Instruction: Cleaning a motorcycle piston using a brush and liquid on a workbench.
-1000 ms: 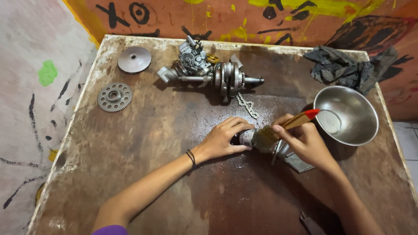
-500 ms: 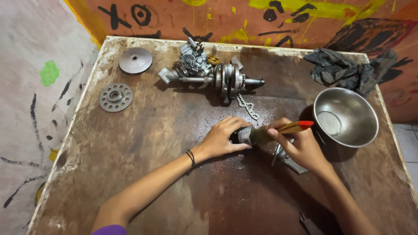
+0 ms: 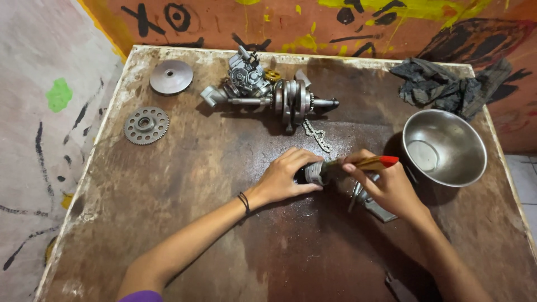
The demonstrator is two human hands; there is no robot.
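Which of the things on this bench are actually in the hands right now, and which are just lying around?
In hand:
left hand on small metal part
right hand holding brush

Lying about:
steel bowl
crankshaft
chain
gear
disc
rag

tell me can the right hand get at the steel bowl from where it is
Probably yes. The right hand holds a brush just beside the bowl, with only bare table between them. The brush fills its grip, though, so it would likely have to put that down first.

glossy steel bowl (image 3: pixel 447 146), worn wooden table (image 3: pixel 184 190)
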